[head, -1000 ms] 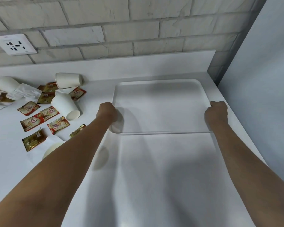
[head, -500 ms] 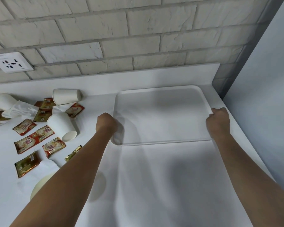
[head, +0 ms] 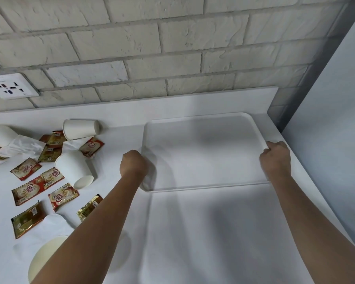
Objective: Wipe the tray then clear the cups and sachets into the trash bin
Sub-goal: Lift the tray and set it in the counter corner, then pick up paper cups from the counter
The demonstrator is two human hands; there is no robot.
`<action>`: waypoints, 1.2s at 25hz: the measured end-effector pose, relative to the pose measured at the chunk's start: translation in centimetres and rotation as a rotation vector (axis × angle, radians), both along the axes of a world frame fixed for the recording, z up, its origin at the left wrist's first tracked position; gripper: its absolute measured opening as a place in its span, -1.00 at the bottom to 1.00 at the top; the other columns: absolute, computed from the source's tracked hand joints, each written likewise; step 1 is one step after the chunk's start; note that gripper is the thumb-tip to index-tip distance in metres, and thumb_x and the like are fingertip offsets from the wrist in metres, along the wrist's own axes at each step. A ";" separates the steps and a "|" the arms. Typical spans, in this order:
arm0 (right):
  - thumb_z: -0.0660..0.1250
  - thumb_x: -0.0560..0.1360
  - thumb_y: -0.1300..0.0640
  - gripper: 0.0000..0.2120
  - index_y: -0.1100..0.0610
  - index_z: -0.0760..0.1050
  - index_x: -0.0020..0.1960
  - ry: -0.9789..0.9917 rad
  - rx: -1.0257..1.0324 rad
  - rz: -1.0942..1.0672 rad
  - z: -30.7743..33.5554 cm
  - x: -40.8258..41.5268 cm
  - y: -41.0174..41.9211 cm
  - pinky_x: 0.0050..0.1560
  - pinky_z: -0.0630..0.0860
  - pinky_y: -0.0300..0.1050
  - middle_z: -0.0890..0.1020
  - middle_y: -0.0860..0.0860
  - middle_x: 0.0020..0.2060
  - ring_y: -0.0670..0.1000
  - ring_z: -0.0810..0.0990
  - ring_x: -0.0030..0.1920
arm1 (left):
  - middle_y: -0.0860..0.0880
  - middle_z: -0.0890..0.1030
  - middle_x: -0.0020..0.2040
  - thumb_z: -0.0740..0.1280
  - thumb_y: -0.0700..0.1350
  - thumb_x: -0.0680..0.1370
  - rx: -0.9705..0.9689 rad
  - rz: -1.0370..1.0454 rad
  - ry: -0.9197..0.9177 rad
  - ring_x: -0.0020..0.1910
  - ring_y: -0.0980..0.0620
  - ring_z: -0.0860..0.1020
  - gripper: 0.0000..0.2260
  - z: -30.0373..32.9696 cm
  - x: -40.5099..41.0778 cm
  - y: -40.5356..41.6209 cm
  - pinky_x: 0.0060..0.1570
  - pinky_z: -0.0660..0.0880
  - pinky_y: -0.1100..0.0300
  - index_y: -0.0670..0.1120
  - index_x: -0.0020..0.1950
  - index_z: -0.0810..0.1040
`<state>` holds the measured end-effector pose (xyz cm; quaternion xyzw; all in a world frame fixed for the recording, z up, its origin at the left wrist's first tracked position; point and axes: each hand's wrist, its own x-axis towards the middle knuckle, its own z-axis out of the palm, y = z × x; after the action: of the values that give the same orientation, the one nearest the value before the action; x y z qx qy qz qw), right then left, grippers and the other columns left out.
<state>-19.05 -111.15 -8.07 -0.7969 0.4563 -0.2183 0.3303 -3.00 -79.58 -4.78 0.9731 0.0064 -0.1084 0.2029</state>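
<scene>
Our left hand (head: 133, 163) and right hand (head: 275, 158) curl round the white tray's (head: 205, 148) side rims; cups (head: 74, 171) and sachets (head: 37, 186) litter the desk (head: 203, 232) to the left.

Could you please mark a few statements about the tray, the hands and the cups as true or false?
1. Both hands grip the tray, the left hand on its left edge and the right hand on its right edge. True.
2. The sachets lie on the tray. False: they lie on the counter, left of the tray.
3. The paper cup by the back wall lies on its side. True.
4. A cup stands inside the tray. False: nothing lies in the tray.
5. A wall socket sits at upper left. True.
</scene>
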 end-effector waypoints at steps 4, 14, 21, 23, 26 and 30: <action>0.13 0.46 0.41 -0.66 0.35 0.48 0.20 0.040 -0.075 0.006 0.1 0.0 0.1 -0.07 0.39 -0.14 0.44 0.27 0.13 0.27 0.53 0.05 | -0.21 0.60 0.04 0.18 -0.26 0.50 0.010 0.008 -0.014 0.04 -0.22 0.58 -0.77 0.0 -0.4 -0.2 -0.02 0.51 0.06 -0.26 0.07 0.56; 0.26 0.46 0.25 -0.62 0.20 0.45 0.28 -0.016 -0.377 0.020 3.0 0.1 3.1 0.18 0.36 0.11 0.46 0.26 0.18 0.28 0.40 0.20 | -0.21 0.53 0.19 0.23 -0.23 0.50 -0.159 -0.008 0.063 0.15 -0.19 0.52 -0.69 1.9 -1.8 0.7 -0.01 0.44 0.12 -0.24 0.23 0.47; 0.27 0.48 0.24 -0.69 0.15 0.49 0.23 -0.310 -0.128 0.298 6.1 1.6 12.1 0.06 0.45 -0.10 0.46 0.17 0.17 0.09 0.47 0.08 | -0.11 0.51 0.27 0.30 -0.13 0.50 -0.285 -0.087 -0.063 0.26 -0.03 0.47 -0.60 6.0 -5.4 2.7 0.03 0.35 0.28 -0.13 0.34 0.44; 0.28 0.47 0.27 -0.70 0.16 0.50 0.20 -0.336 -0.051 0.388 6.2 1.2 15.5 -0.07 0.35 -0.31 0.48 0.16 0.15 -0.01 0.44 -0.02 | -0.09 0.53 0.25 0.30 -0.13 0.50 -0.333 -0.075 -0.100 0.19 -0.01 0.51 -0.62 7.0 -7.0 4.1 -0.03 0.37 0.30 -0.12 0.32 0.47; 0.30 0.46 0.27 -0.72 0.14 0.52 0.16 -0.333 0.011 0.521 6.0 0.3 20.0 -0.21 0.31 -0.53 0.50 0.11 0.09 -0.02 0.45 -0.06 | -0.08 0.54 0.25 0.30 -0.14 0.51 -0.377 -0.062 -0.160 0.19 -0.01 0.53 -0.65 8.6 -9.6 6.3 0.00 0.40 0.28 -0.11 0.30 0.49; 0.31 0.46 0.26 -0.74 0.12 0.53 0.14 -0.305 0.094 0.688 6.2 -0.7 24.6 -0.19 0.32 -0.53 0.50 0.02 0.03 -0.02 0.47 -0.09 | -0.06 0.53 0.26 0.31 -0.12 0.53 -0.405 -0.051 -0.204 0.20 0.02 0.51 -0.67 10.3 -13.0 9.5 0.02 0.39 0.32 -0.08 0.29 0.49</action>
<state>-19.77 -86.59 -1.87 -0.8460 0.1170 -0.1895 0.4845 -16.01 -70.06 5.47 0.9183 -0.0607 -0.0136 0.3910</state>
